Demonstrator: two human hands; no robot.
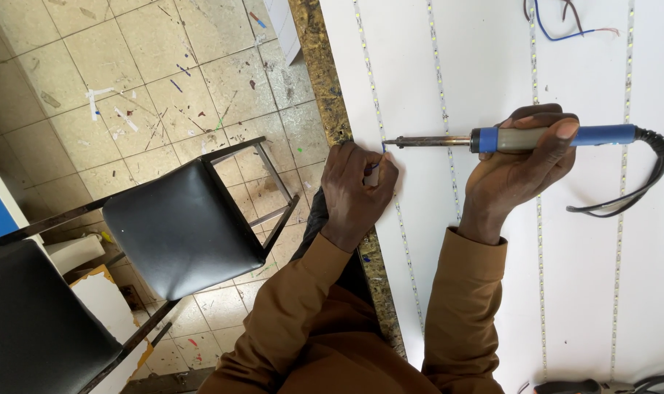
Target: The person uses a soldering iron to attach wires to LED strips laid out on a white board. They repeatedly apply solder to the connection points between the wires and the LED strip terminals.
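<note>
Right now the right hand (518, 171) is gripping the iron (507, 138), its tip meeting a blue wire (379, 155) that the left hand (355, 190) is pinching at the board's (492, 66) left edge. Fingertips are sitting close to the tip, risking a burn; a shaky wire could spoil the joint.

Your white panel (492, 66) lies open ahead; the black cable (638, 191) probably crowds your right side.
</note>
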